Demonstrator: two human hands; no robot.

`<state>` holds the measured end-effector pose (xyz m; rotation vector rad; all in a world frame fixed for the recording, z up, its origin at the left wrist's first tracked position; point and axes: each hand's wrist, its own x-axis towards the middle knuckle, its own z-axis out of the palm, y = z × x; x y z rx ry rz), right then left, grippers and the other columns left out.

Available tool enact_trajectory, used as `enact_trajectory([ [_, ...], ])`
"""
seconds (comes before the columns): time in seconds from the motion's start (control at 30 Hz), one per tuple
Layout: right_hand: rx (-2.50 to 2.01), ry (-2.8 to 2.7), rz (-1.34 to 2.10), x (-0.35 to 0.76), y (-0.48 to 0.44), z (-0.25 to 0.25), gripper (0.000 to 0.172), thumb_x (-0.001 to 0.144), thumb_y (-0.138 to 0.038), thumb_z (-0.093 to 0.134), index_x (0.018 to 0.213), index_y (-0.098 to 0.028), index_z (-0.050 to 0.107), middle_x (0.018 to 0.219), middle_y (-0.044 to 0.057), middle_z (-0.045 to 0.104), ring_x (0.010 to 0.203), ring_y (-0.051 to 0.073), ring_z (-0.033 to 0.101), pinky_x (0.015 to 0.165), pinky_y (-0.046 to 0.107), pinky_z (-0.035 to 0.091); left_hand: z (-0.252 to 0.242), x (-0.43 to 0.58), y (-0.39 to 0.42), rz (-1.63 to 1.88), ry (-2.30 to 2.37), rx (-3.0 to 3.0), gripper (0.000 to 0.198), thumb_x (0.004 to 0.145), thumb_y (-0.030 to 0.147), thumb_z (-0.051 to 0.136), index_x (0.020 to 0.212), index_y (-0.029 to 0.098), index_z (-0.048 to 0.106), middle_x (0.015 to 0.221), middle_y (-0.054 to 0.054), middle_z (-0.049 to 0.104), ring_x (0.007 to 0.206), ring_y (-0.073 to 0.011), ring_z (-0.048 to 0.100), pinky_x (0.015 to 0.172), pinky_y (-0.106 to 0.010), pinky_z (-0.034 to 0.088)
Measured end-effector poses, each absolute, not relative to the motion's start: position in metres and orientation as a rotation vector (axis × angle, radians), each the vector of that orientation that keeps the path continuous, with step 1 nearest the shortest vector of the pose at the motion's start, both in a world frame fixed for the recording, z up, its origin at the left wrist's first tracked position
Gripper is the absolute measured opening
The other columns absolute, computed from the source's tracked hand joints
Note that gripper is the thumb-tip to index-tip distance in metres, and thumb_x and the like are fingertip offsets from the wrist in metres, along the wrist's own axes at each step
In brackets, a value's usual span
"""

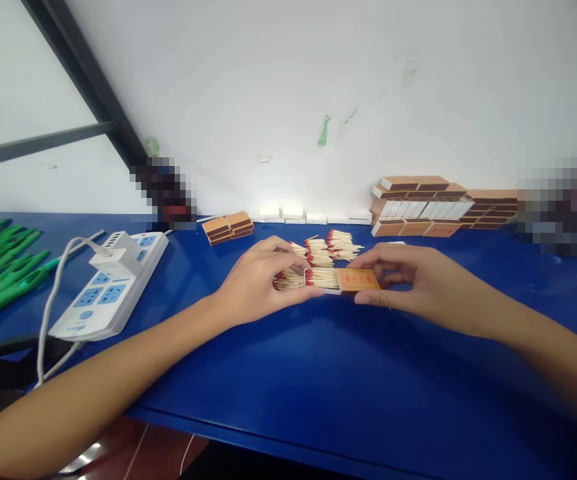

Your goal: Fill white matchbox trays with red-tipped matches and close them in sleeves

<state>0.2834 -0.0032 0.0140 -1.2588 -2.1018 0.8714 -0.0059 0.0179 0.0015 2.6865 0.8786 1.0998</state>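
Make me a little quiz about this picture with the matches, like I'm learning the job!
1. True or false: the matchbox held by the left hand and right hand is fully shut.
2. What colour is the table? A red, B blue, C white.
3. Fill in: the white power strip lies on the side of the ___ hand.

Key: 1 false, matches show in its pulled-out tray; 2 B; 3 left.

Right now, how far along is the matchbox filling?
Done, it seems: the big stack of boxes by the wall and a small stack further left. In hand: left hand and right hand hold a matchbox, its full tray half out. Still to do: loose matches behind it and white trays along the wall.
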Motion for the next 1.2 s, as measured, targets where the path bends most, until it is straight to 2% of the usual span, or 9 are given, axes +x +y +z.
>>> enact_trajectory([
  [0.27,-1.260,-1.988,0.901,0.279,-0.006,0.013,0.051,0.075,-0.065,0.083,0.109,-0.027,0.073,0.103,0.006,0.077,0.089,0.026,0.073,0.076,0.042,0.063,0.000,-0.005,0.017,1.184,0.891,2.614,0.034,0.082,0.044,0.086,0.101,0.017,0.076,0.101,-0.007,0.071,0.094,-0.0179,0.070,0.083,-0.032,0.059],
  [0.5,-1.255,-1.908,0.926,0.276,-0.012,0.015,0.048,0.075,-0.060,0.087,0.109,-0.028,0.075,0.105,0.006,0.079,0.091,0.029,0.075,0.081,0.046,0.065,0.003,-0.005,0.015,1.250,0.935,2.524,0.033,0.078,0.042,0.089,0.097,0.018,0.075,0.098,-0.005,0.071,0.088,-0.0156,0.069,0.081,-0.030,0.060],
  [0.7,-1.244,-1.854,0.911,0.273,-0.011,0.014,0.056,0.073,-0.060,0.088,0.117,-0.028,0.075,0.115,0.006,0.079,0.099,0.030,0.076,0.090,0.047,0.065,0.003,-0.005,0.017,1.209,0.919,2.459,0.032,0.077,0.039,0.090,0.099,0.020,0.077,0.101,-0.004,0.072,0.089,-0.0149,0.070,0.078,-0.028,0.059],
  [0.8,-1.241,-1.837,0.908,0.273,-0.010,0.011,0.058,0.072,-0.060,0.088,0.118,-0.028,0.075,0.113,0.005,0.080,0.098,0.030,0.077,0.091,0.048,0.064,0.002,-0.004,0.016,1.191,0.917,2.449,0.031,0.078,0.038,0.090,0.100,0.020,0.077,0.101,-0.004,0.072,0.090,-0.0153,0.070,0.080,-0.028,0.060],
  [1.0,-1.243,-1.777,0.922,0.271,-0.013,0.010,0.055,0.072,-0.057,0.089,0.117,-0.028,0.077,0.104,0.005,0.081,0.085,0.028,0.077,0.076,0.043,0.066,0.002,-0.005,0.015,1.215,0.941,2.424,0.031,0.077,0.039,0.091,0.097,0.021,0.076,0.101,-0.004,0.072,0.088,-0.0153,0.070,0.082,-0.030,0.061],
  [1.2,-1.239,-1.760,0.962,0.264,-0.018,0.015,0.057,0.072,-0.057,0.088,0.118,-0.025,0.078,0.092,0.006,0.079,0.068,0.021,0.069,0.059,0.036,0.061,0.001,-0.003,0.014,1.196,0.908,2.419,0.031,0.078,0.041,0.089,0.097,0.021,0.075,0.101,-0.005,0.074,0.094,-0.0173,0.072,0.084,-0.031,0.061],
])
